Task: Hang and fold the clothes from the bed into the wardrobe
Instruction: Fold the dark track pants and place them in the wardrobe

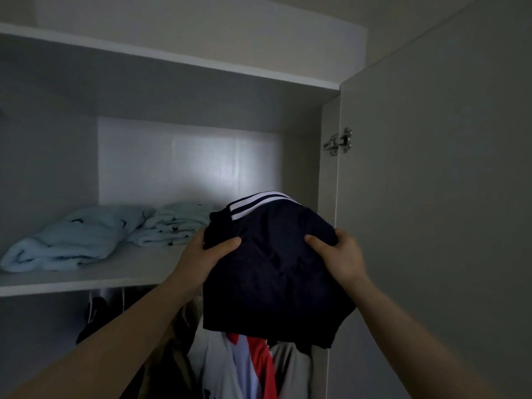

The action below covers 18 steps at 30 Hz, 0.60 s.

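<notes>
The wardrobe fills most of the frame, its open door taking the whole right side. Across the left and centre runs the shelf, and below it, at the bottom centre, hang clothes in white, red and beige.

At centre right I hold the folded navy garment up in front of the shelf's edge. Its long axis runs away from me, white-striped end leading and already above shelf level. Two pale blue folded pieces lie on the shelf, a larger one at the left and a smaller one just left of the navy bundle.

My left hand and right hand pinch the bundle's two sides, thumbs on top, fingers hidden beneath. Neither is nearer. I judge the free spot lies straight ahead, between the smaller blue piece and the side wall below the hinge, so the move is a level push forward.
</notes>
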{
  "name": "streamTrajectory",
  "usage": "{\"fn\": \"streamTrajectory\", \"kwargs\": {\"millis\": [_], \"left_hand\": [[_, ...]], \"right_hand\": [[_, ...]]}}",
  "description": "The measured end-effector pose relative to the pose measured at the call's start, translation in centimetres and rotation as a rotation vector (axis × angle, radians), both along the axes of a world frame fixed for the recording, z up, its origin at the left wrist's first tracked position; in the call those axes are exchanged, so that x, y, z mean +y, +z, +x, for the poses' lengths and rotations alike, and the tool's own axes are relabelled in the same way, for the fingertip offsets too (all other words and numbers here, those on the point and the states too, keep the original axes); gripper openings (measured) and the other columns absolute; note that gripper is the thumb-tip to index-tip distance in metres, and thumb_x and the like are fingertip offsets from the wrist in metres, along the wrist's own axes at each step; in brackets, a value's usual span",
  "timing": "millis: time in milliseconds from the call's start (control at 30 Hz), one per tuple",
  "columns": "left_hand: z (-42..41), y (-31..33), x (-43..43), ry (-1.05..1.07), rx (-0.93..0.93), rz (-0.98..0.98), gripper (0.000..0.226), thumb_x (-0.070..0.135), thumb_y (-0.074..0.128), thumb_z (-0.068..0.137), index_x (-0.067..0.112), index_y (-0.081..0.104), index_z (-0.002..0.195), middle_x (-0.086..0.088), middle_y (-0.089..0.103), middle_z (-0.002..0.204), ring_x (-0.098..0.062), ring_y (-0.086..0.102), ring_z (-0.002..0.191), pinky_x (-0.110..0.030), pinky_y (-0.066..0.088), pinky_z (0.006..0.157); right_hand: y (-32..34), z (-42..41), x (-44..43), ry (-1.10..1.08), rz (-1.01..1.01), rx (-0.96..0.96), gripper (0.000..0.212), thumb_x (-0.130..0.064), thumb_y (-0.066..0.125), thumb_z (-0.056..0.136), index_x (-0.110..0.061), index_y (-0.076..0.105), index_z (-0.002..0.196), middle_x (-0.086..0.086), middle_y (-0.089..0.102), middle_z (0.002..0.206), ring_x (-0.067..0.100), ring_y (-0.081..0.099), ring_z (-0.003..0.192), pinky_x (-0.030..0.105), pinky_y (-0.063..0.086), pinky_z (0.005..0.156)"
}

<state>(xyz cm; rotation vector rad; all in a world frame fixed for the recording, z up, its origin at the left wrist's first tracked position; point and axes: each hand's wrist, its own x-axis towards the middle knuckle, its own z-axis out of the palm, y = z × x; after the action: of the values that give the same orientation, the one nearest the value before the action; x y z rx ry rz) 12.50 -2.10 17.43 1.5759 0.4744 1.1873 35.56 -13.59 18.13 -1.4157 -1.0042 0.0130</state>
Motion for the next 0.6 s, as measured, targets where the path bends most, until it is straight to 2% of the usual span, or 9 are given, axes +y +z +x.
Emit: {"fn": "streamTrajectory", "kwargs": {"millis": [67, 200, 300, 433, 600], "left_hand": [[1.8, 0.9, 2.2, -0.001, 0.0, 0.031, 0.051, 0.033, 0.079, 0.074, 0.031, 0.06, 0.121, 0.009, 0.068, 0.115, -0.008, 0.067, 0.099, -0.02, 0.053, 0.077], [4.2, 2.3, 7.2, 0.039, -0.006, 0.027, 0.059, 0.036, 0.079, 0.074, 0.028, 0.056, 0.127, 0.008, 0.067, 0.118, -0.01, 0.066, 0.104, -0.026, 0.053, 0.086], [5.9, 3.2, 11.6, 0.056, 0.011, 0.037, 0.058, 0.038, 0.081, 0.071, 0.028, 0.058, 0.124, 0.006, 0.067, 0.118, -0.012, 0.066, 0.104, -0.031, 0.052, 0.09], [7.7, 4.0, 17.6, 0.044, 0.021, 0.059, 0.071, 0.04, 0.081, 0.07, 0.021, 0.053, 0.132, -0.002, 0.063, 0.126, -0.02, 0.062, 0.112, -0.041, 0.047, 0.101], [9.6, 4.5, 25.1, 0.084, 0.001, 0.077, 0.062, 0.033, 0.079, 0.074, 0.019, 0.055, 0.13, -0.003, 0.065, 0.122, -0.02, 0.064, 0.108, -0.041, 0.049, 0.099]], "right_hand": [[0.8, 2.1, 2.8, 0.023, 0.011, -0.009, 0.016, -0.033, 0.077, 0.079, -0.026, 0.063, 0.08, -0.01, 0.068, 0.081, 0.002, 0.063, 0.074, 0.016, 0.047, 0.059], [2.3, 5.4, 8.8, 0.074, 0.026, -0.019, 0.021, -0.033, 0.077, 0.079, -0.017, 0.068, 0.09, -0.004, 0.071, 0.086, 0.01, 0.067, 0.08, 0.027, 0.053, 0.07], [3.0, 7.3, 13.6, 0.105, 0.035, -0.027, 0.019, -0.034, 0.077, 0.078, -0.022, 0.066, 0.087, -0.008, 0.07, 0.085, 0.008, 0.066, 0.079, 0.021, 0.05, 0.065], [4.0, 9.4, 19.7, 0.092, 0.046, -0.047, 0.021, -0.036, 0.077, 0.077, -0.021, 0.065, 0.086, -0.007, 0.07, 0.085, 0.009, 0.066, 0.079, 0.029, 0.054, 0.071], [4.5, 11.0, 26.9, 0.083, 0.042, -0.049, 0.02, -0.037, 0.077, 0.078, -0.023, 0.065, 0.085, -0.008, 0.07, 0.085, 0.01, 0.067, 0.08, 0.028, 0.054, 0.071]]}}
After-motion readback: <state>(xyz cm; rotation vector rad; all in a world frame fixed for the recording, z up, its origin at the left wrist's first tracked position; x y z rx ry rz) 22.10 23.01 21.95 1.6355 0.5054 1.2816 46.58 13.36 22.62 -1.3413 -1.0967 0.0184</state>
